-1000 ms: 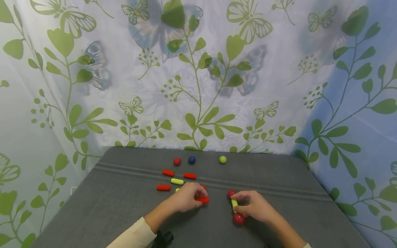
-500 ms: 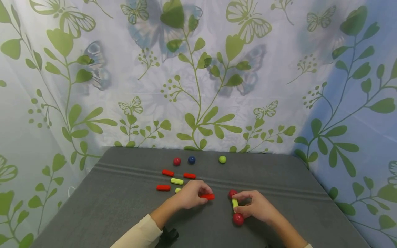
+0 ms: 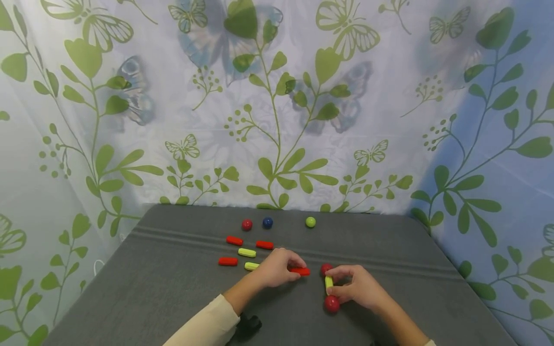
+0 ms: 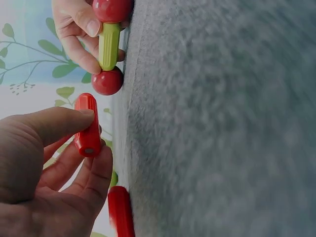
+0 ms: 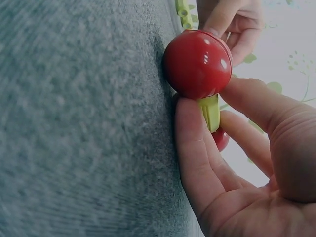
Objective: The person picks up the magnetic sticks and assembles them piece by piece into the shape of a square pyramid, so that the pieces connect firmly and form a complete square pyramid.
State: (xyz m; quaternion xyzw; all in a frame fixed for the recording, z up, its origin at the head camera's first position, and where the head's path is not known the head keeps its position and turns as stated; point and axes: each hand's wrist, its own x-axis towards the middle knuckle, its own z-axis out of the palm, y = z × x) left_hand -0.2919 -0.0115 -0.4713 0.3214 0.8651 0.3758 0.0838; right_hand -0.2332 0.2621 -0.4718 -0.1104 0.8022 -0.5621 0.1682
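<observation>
My left hand pinches a red ribbed rod between thumb and fingers, with a small silvery spot on its end. To its right, my right hand holds a yellow-green rod that has a red ball at each end. The near red ball appears large in the right wrist view; the far red ball is partly hidden there. A gap separates the left hand's red rod from this joined piece. In the left wrist view another red rod lies on the table below the left hand.
Left of the hands lie several loose rods, among them a red rod and a yellow-green rod. Farther back are a red ball, a blue ball and a green ball. A patterned curtain hangs behind the grey table.
My left hand has moved right with the red rod, closer to the joined piece, uncovering a yellow-green rod behind it. The right hand has stayed nearly still.
</observation>
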